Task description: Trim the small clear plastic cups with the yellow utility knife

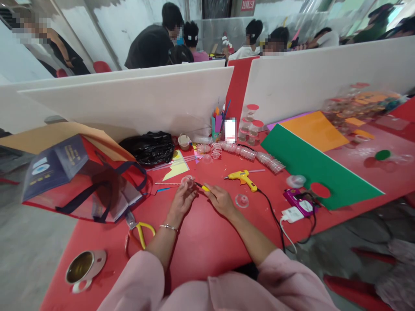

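My left hand (184,198), with a bracelet at the wrist, is closed on a small clear plastic piece (188,178) above the red table (194,246). My right hand (222,201) grips a slim yellow-handled tool (205,188); its dark tip points left and meets the plastic piece or comes close to it. The tool's exact kind is too small to make out. Right of my hands lie a yellow hot glue gun (244,178) and a clear plastic disc (241,200). A thin striped stick (167,184) lies just left of my fingers.
Left are a large bag (71,172), shears (142,233) and a metal cup (84,268). Rows of clear plastic cups (243,152) line the back. A green board (311,168) and a purple power strip (301,203) with cables lie right. People sit beyond white partitions (129,95).
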Motion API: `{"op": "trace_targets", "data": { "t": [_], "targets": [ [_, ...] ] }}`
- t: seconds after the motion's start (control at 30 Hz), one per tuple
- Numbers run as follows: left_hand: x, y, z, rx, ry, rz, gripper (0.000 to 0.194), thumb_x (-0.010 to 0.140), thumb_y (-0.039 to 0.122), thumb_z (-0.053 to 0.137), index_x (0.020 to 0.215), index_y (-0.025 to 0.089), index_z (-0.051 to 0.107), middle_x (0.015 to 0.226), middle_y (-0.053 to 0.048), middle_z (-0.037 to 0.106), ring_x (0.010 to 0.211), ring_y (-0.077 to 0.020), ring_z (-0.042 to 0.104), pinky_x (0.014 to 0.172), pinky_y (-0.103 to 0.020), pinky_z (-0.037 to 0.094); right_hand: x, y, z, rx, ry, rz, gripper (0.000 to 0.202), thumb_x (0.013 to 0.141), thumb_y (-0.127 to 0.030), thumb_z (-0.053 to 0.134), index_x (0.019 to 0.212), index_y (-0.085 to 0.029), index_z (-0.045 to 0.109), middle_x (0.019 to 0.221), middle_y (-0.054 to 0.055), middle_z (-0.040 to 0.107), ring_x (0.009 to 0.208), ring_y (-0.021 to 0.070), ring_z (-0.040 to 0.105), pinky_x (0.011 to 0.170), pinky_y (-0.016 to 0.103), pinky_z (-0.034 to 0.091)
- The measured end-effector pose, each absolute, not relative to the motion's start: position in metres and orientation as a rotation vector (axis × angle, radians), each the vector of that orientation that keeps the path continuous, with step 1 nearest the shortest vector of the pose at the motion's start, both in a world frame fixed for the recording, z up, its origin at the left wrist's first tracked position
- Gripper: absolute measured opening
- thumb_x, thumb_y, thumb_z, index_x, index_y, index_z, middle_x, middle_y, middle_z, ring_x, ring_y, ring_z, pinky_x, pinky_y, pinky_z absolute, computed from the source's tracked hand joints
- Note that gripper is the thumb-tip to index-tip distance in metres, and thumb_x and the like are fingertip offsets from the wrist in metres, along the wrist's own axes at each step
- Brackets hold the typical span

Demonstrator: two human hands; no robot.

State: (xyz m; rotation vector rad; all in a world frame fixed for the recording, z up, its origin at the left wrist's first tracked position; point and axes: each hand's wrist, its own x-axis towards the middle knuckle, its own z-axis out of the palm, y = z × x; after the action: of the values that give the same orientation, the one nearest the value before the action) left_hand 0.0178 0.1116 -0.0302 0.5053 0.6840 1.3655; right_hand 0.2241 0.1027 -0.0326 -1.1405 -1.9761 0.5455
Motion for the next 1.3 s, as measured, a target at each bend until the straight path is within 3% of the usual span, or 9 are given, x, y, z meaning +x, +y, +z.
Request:
{"op": "trace_targets", "data": {
  "t": [0.23, 0.6, 0.87, 1.3],
  "targets": [
    [0.018, 0.113, -0.031, 0.498, 0.715, 1.362, 0.038, 0.084, 0.04, 0.081, 0.116, 0.021, 0.072, 0.127, -0.011, 0.069, 0.097, -0.0206, 0.067, 0.072, -0.028, 0.057, 0.224, 0.102, -0.027, -1.173, -1.918, 0.512, 0.041, 0.106, -0.045, 0.049, 0.141, -0.029, 0.063, 0.118, 0.007, 0.075, 0.105, 0.0193, 0.072, 0.098, 0.035, 0.057],
    [0.019, 0.111, -0.031, 0.538, 0.738, 1.351, 0.038, 0.085, 0.042, 0.081, 0.117, 0.025, 0.072, 0.142, -0.009, 0.063, 0.1, -0.0215, 0.068, 0.072, -0.031, 0.058, 0.224, 0.1, -0.027, -1.217, -1.988, 0.369, 0.04, 0.105, -0.042, 0.053, 0.141, -0.03, 0.063, 0.117, 0.007, 0.076, 0.104, 0.0199, 0.073, 0.094, 0.033, 0.058],
    [0.018, 0.113, -0.035, 0.542, 0.789, 1.336, 0.04, 0.086, 0.042, 0.079, 0.121, 0.023, 0.071, 0.126, -0.012, 0.071, 0.112, -0.0267, 0.068, 0.078, -0.033, 0.059, 0.231, 0.099, -0.013, -1.304, -2.019, 0.425, 0.04, 0.107, -0.042, 0.049, 0.142, -0.03, 0.063, 0.114, 0.007, 0.075, 0.105, 0.0216, 0.072, 0.094, 0.036, 0.058],
    [0.018, 0.112, -0.033, 0.567, 0.755, 1.337, 0.046, 0.083, 0.045, 0.083, 0.121, 0.023, 0.072, 0.111, -0.009, 0.071, 0.093, -0.0192, 0.067, 0.075, -0.03, 0.056, 0.234, 0.095, -0.024, -1.263, -1.976, 0.326, 0.039, 0.106, -0.04, 0.05, 0.14, -0.027, 0.065, 0.109, 0.008, 0.074, 0.101, 0.0208, 0.07, 0.092, 0.035, 0.056]
  ]
}}
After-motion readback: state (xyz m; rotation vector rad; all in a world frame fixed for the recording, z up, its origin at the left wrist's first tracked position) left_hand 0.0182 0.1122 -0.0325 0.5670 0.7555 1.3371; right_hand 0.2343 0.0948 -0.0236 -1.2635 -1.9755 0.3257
